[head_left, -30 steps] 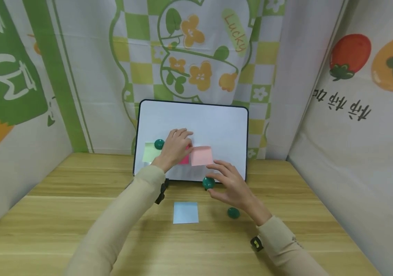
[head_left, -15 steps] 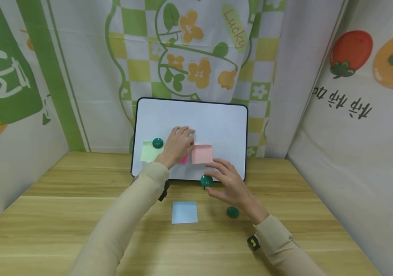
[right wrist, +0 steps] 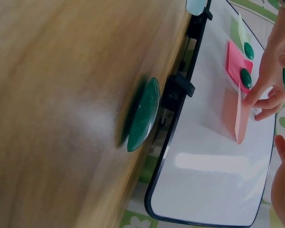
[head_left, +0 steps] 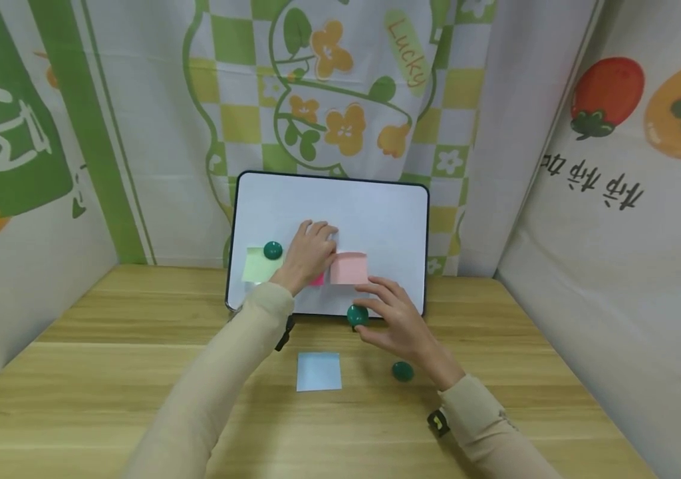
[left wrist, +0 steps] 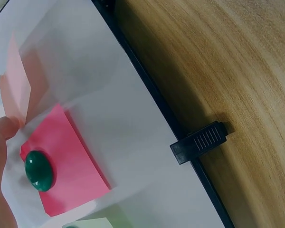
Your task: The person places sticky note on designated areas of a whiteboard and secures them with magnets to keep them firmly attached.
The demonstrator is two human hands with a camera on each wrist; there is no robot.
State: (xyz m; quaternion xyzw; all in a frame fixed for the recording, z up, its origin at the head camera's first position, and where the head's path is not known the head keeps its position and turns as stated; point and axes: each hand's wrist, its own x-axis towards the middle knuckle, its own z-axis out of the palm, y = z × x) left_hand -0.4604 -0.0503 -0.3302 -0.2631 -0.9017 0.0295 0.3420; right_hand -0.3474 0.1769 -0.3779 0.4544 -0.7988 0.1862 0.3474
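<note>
My left hand (head_left: 306,255) lies against the white board (head_left: 376,213), its thumb pressing the top edge of a light pink sticky note (head_left: 349,269). The note's lower part stands out from the surface in the left wrist view. Between thumb and fingers, my right hand (head_left: 399,318) pinches a green domed magnet (head_left: 357,315), just below that note. Beside the left thumb, a hot pink sticky note (left wrist: 76,161) sits under another green magnet (left wrist: 38,171); in the head view the left hand mostly hides it. A pale green note (head_left: 257,269) bears a green magnet (head_left: 272,250) too.
A light blue sticky note (head_left: 318,372) lies on the wooden table (head_left: 107,386) before the board. Right of it rests a spare green magnet (head_left: 403,371). Black clips (left wrist: 199,142) grip the board's lower edge. Patterned fabric (head_left: 340,86) hangs behind.
Both hands stay nearly still, the left on the light pink note and the right with its magnet. The view shifts slightly.
</note>
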